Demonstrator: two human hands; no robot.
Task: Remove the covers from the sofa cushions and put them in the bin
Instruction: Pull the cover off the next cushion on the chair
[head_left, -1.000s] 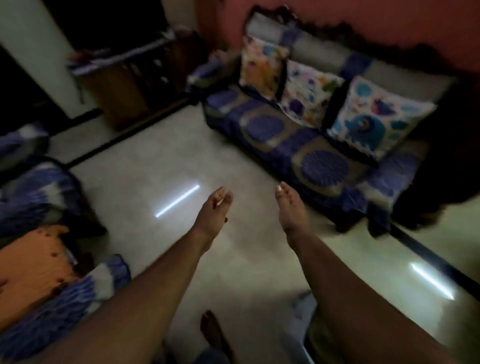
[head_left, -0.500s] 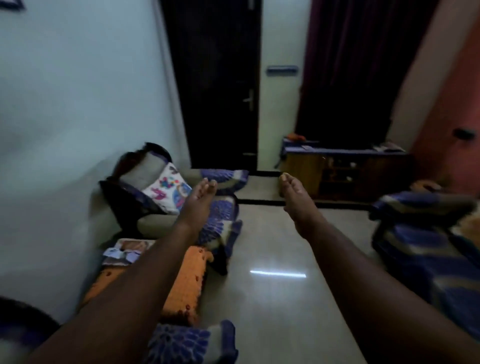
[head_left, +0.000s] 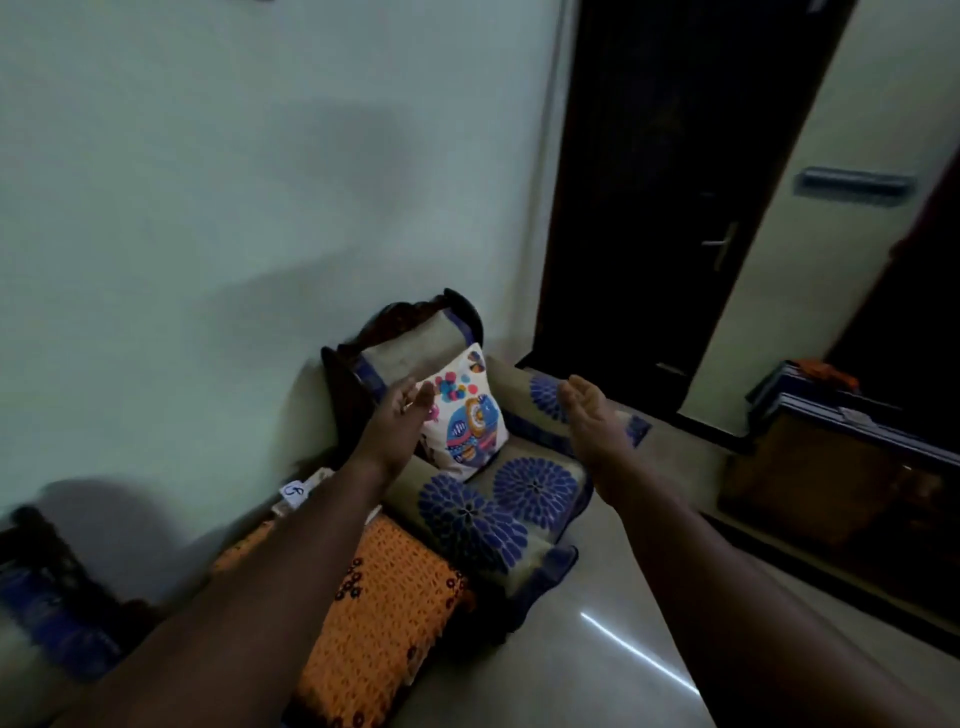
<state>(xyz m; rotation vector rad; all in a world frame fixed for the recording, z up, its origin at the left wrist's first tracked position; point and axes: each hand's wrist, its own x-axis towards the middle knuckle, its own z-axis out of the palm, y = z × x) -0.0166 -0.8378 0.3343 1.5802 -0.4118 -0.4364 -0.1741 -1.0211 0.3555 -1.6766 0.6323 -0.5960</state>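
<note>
Ahead, both arms are stretched out over the room. The left hand (head_left: 397, 426) is held with fingers straight and nothing in it, and the right hand (head_left: 592, 410) is likewise flat and bare, palms turned toward each other. Between them, farther off, a white patterned cushion (head_left: 467, 421) is propped upright against the back of an armchair (head_left: 498, 499) covered in blue flower print, set by the pale wall (head_left: 208, 208). An orange patterned stool (head_left: 384, 613) is placed just beside the armchair. A dark door (head_left: 670, 197) is seen behind.
</note>
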